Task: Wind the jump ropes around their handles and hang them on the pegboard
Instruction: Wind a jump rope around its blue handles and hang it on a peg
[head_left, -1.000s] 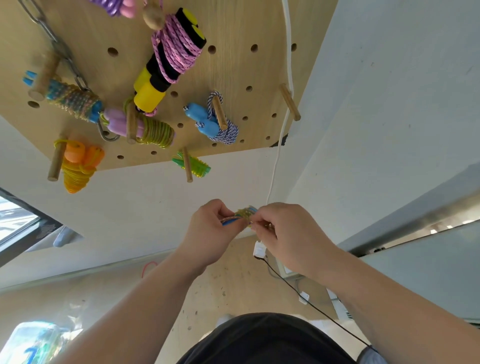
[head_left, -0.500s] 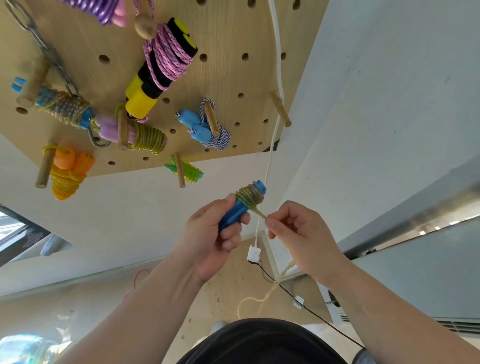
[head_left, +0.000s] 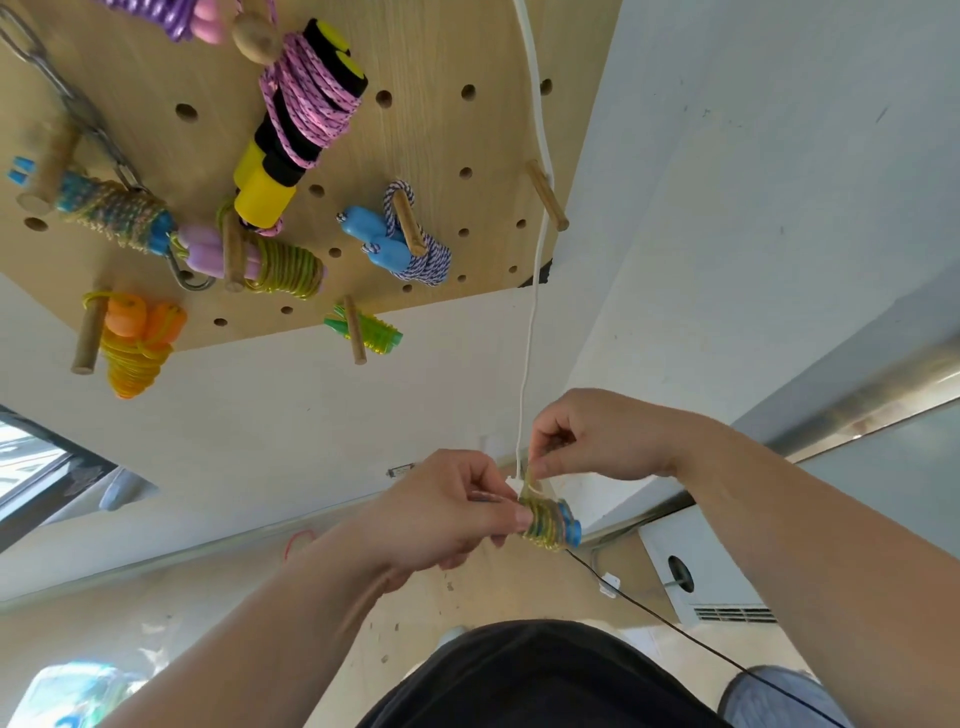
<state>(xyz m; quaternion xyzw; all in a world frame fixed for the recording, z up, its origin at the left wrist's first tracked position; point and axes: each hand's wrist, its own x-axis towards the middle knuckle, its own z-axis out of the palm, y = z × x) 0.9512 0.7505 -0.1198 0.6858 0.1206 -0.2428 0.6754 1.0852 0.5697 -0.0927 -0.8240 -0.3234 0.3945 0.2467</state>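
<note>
Winding: left hand (head_left: 447, 512) grips blue handles (head_left: 565, 527), right hand (head_left: 597, 436) pinches rope tail (head_left: 531, 480) at 12 o'clock. Next, likely tuck it

Left hand (head_left: 447, 514) covers most of the handles (head_left: 566, 527); only the blue end with wound rope (head_left: 540, 519) shows. How many handles it grips: cannot tell.
Rope end is pinched inside the right hand (head_left: 602, 441), its tip hidden by the fingers.
Pegboard (head_left: 441, 41) is cut by the top and left picture edges.
At the pegboard's top edge, the purple rope (head_left: 156, 15) is cut off, as are the chain (head_left: 67, 104) and white cord (head_left: 537, 130).
Bluish shape (head_left: 67, 691) at the lower left is blurred and unidentifiable.
</note>
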